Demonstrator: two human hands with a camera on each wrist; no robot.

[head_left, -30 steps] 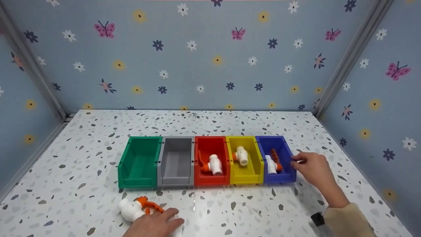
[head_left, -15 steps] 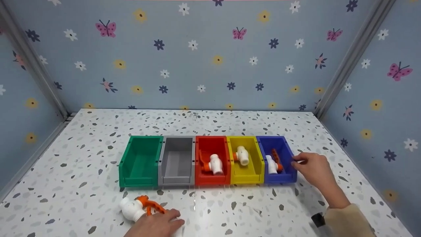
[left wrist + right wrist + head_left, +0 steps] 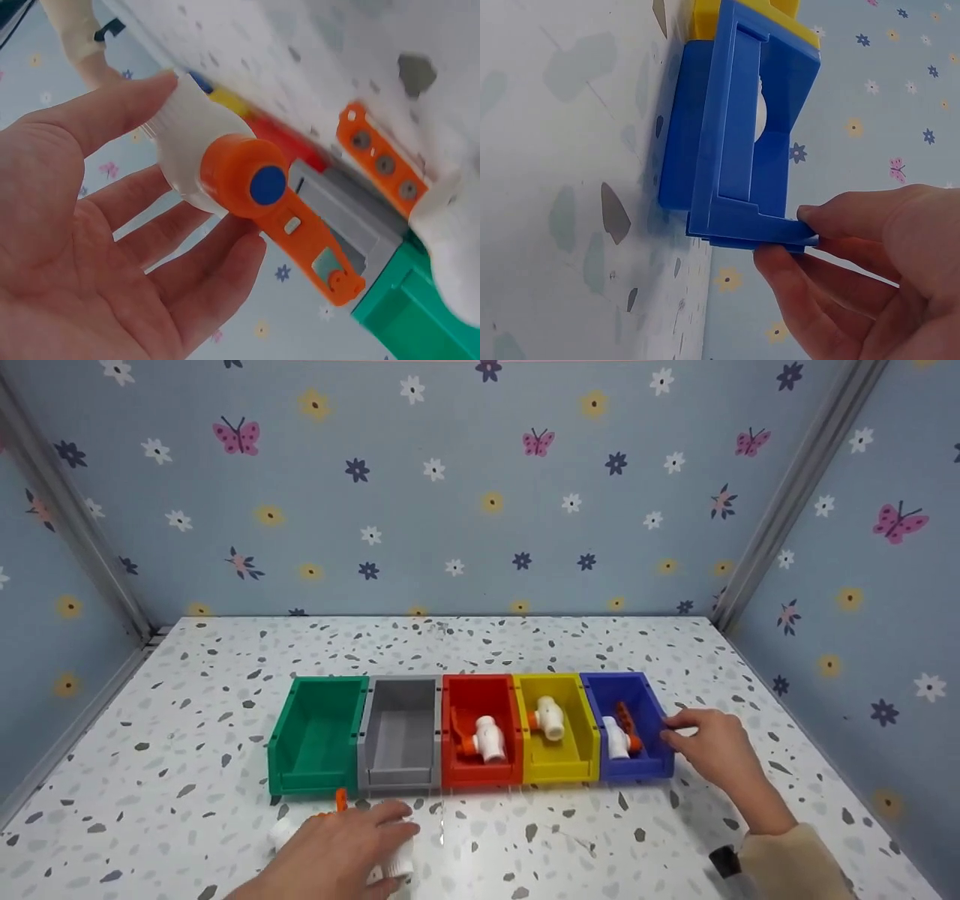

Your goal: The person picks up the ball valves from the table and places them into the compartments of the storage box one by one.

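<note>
My left hand (image 3: 330, 847) is low in the head view, left of centre. In the left wrist view its thumb and fingers hold a white ball valve (image 3: 191, 142) with an orange lever and a blue cap. Beside it is a second white ball valve (image 3: 457, 255), its orange lever turned toward the bins; my hand covers most of it in the head view. At the far right my right hand (image 3: 712, 746) pinches the side wall of the blue bin (image 3: 735, 135) between thumb and fingers. A ball valve (image 3: 619, 737) lies inside that bin.
Left of the blue bin, in one row, stand a yellow bin (image 3: 562, 771), a red bin (image 3: 484, 775), a grey bin (image 3: 401, 776) and a green bin (image 3: 315, 781). Yellow and red each hold one ball valve. Patterned wall panels (image 3: 450, 495) enclose the speckled table (image 3: 540, 840).
My left hand has shifted up and slightly left, now covering most of the left valve; a white valve end shows beneath its fingers. My right hand keeps its grip on the blue bin.
</note>
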